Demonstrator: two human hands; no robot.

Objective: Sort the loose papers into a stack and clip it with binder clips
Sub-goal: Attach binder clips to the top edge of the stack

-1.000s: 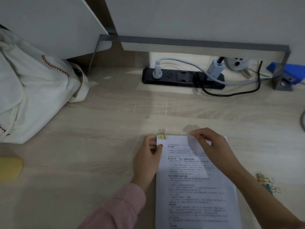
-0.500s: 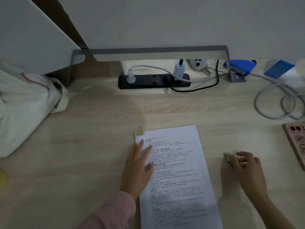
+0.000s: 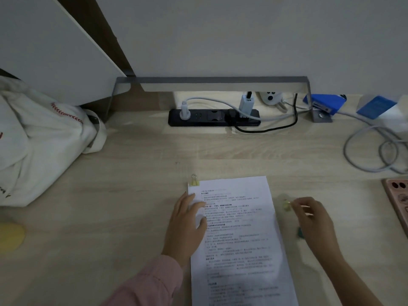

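While the left hand [image 3: 187, 226] presses flat, fingers straight, on the left edge of the paper stack [image 3: 239, 241], a yellow binder clip [image 3: 193, 182] grips the sheets' corner just beyond those fingertips | right hand [image 3: 314, 219], off the sheets' right edge, fingers curled, pinches a blurred second clip [image 3: 287, 205] at its fingertips

right grip [image 3: 313, 219]: off stack [image 3: 238, 239] top, now pinches yellow clip [image 3: 287, 204] | left grip [image 3: 187, 226]: flattened onto stack

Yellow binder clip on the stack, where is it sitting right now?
Head view: the yellow binder clip clamps the far-left corner of the paper stack, just beyond the left hand resting on it.
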